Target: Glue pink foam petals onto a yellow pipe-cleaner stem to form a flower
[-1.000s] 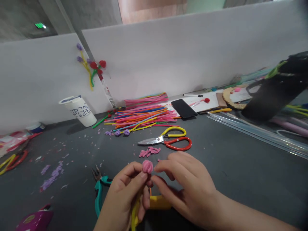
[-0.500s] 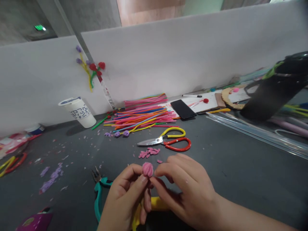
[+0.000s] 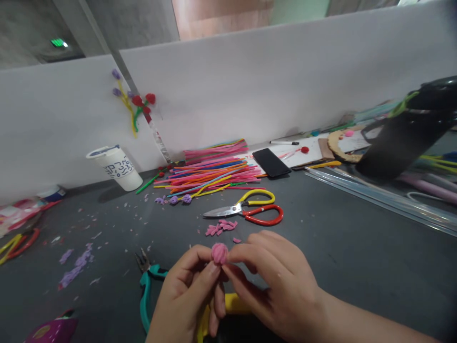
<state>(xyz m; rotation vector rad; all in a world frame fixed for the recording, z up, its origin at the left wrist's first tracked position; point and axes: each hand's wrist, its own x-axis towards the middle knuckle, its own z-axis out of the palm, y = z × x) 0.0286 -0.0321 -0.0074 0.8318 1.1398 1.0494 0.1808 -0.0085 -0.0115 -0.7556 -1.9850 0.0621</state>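
A small ridged pink flower bud (image 3: 219,253), which looks made of fuzzy pipe cleaner, is pinched between thumb and forefinger of my left hand (image 3: 191,288). From the other side, the bent forefinger of my right hand (image 3: 276,281) presses on the bud, its thumb just below. Beyond the hands lie short pink pipe-cleaner pieces (image 3: 220,227), with one stray piece closer to my right hand. Scissors (image 3: 243,209) with one yellow and one red handle rest behind them. Teal-handled pliers (image 3: 145,281) are beside my left hand, which covers part of them.
Bundled pipe cleaners (image 3: 214,174) lie at the back, beside a black phone (image 3: 271,162). A paper cup (image 3: 119,166) stands on the left near purple scraps (image 3: 77,265). A black jug (image 3: 403,133) and clear strips (image 3: 378,200) are on the right. A white partition (image 3: 250,90) runs behind.
The bud has turned slightly between my fingers, and my right forefinger has closed in against its side. Otherwise the table things stay where they were.
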